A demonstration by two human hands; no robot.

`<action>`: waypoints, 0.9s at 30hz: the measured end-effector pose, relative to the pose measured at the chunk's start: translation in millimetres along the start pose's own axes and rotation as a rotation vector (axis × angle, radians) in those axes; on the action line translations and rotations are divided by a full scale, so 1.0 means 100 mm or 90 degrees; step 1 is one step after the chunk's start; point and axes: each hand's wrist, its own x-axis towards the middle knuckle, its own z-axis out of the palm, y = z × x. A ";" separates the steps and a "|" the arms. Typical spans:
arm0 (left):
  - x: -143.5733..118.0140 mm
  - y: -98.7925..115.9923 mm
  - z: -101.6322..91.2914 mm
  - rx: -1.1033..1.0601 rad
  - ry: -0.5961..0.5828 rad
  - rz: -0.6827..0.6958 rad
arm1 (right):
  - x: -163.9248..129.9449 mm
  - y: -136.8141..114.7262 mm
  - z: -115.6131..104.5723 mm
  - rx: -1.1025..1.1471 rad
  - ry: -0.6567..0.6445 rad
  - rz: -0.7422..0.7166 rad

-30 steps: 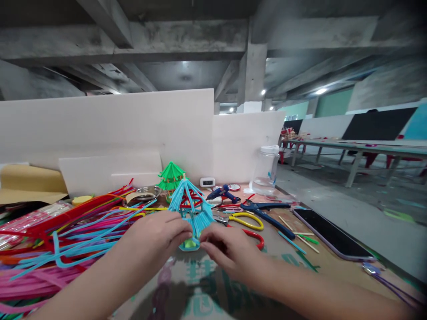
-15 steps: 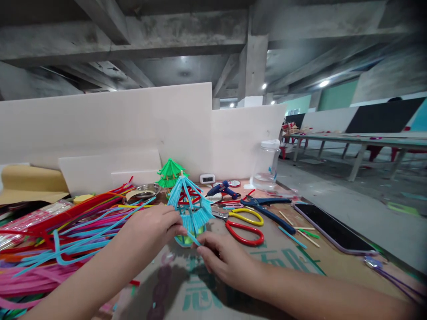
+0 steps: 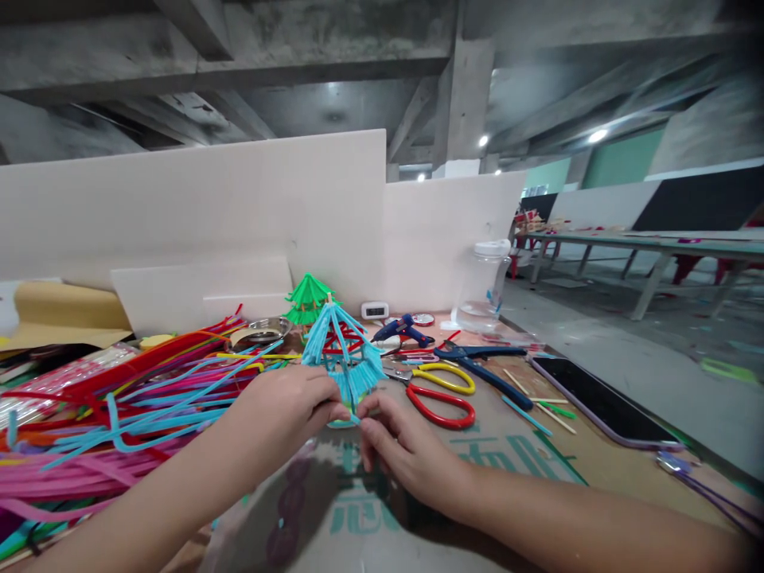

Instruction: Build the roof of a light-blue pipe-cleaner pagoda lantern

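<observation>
stems (image 3: 119,414) lie heaped at the far left of the desk (image 3: 537,469), pink, red and blue, their ends cut off by the frame. the left hand (image 3: 286,414) has its grip pinched on the lower left of the blue pagoda (image 3: 343,358), which stands upright just ahead of both hands, with a green pagoda (image 3: 309,296) behind it near the white boards. a second ago the blue one sat lower in view with a green base showing under its fringe; now the hands have closed in beneath it and that base is nearly hidden, so the work looks to be at the bottom edge of the fringe. the right hand (image 3: 399,454), which half a second ago lay lower and flatter, has come up so its fingertips meet at the fringe; its grip is together on a short blue strand, though what it clamps is too small to be sure of. further right lie red scissors (image 3: 442,407), yellow scissors (image 3: 445,380), blue pliers (image 3: 477,366) and a glue gun (image 3: 401,328), then a jar (image 3: 481,285) and a phone (image 3: 602,410). the small sticks near the phone are hard to make out.
</observation>
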 end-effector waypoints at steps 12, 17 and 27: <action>0.36 -0.52 -0.39 -0.158 0.199 -0.217 | 0.01 0.02 0.01 -0.187 -0.043 -0.014; 0.68 -0.75 -0.48 -0.229 0.014 -0.116 | 0.01 0.06 0.00 -0.235 -0.044 -0.026; 0.78 -0.49 -0.46 -0.356 0.023 -0.071 | 0.00 0.06 -0.03 -0.306 -0.060 -0.076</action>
